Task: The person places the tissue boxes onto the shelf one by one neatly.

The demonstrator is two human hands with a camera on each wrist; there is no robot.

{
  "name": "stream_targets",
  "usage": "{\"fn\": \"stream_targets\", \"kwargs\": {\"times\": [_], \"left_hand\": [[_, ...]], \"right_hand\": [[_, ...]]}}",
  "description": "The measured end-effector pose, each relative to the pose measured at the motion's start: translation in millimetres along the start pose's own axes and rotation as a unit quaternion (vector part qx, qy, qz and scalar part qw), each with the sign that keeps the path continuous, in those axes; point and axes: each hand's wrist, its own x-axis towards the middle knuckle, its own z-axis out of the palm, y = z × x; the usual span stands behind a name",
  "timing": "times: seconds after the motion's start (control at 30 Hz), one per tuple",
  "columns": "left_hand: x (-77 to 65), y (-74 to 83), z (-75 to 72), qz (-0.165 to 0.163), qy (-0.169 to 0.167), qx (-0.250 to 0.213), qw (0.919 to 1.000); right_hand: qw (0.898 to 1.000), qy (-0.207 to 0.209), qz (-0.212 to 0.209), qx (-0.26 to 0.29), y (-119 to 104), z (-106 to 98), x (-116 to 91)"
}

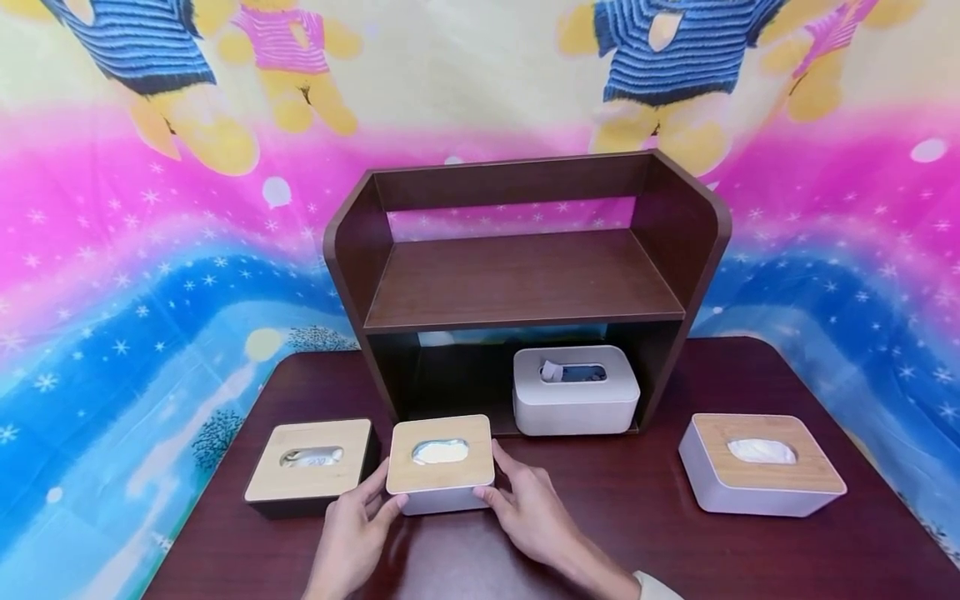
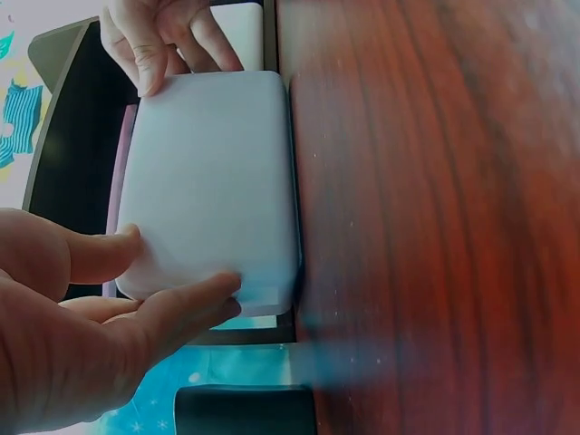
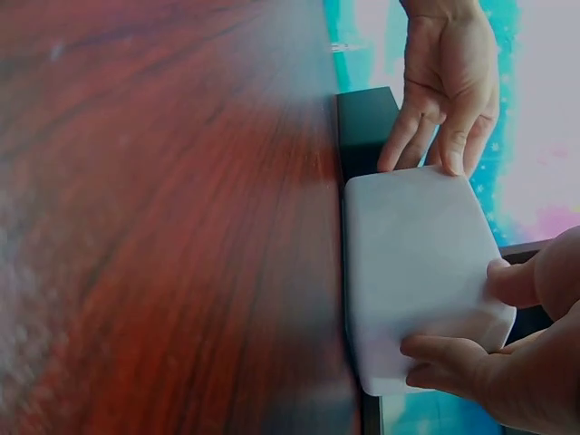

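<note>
A person's left hand and right hand clasp a wood-topped tissue box, each grip closed on one end, just in front of a brown shelf on a desk. A pale grey box sits in the shelf's lower compartment; a dark-sided box stands front-left of the shelf, a white-sided box front-right.

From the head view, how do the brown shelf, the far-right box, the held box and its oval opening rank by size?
1. The brown shelf
2. The far-right box
3. The held box
4. Its oval opening
The two boxes look fairly close; distance from the camera leaves their true order unsure.
</note>
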Motion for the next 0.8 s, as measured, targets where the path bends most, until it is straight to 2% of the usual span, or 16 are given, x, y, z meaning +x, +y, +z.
{"fn": "stream_targets", "kwargs": {"times": [0.3, 0.5, 0.8], "left_hand": [[1.6, 3.6, 4.5, 0.006, 0.003, -0.004, 1.0000], [6.3, 8.8, 6.0, 0.024, 0.011, -0.015, 0.9995], [19.8, 14.6, 16.6, 0.028, 0.052, -0.043, 0.9974]], "right_hand": [[1.000, 0.012, 0.008, 0.016, 1.6, -3.1, -1.9], [0.999, 0.037, 0.009, 0.018, 1.4, -6.5, 1.4], [0.996, 0.088, 0.004, 0.031, 4.1, -10.1, 12.3]]}}
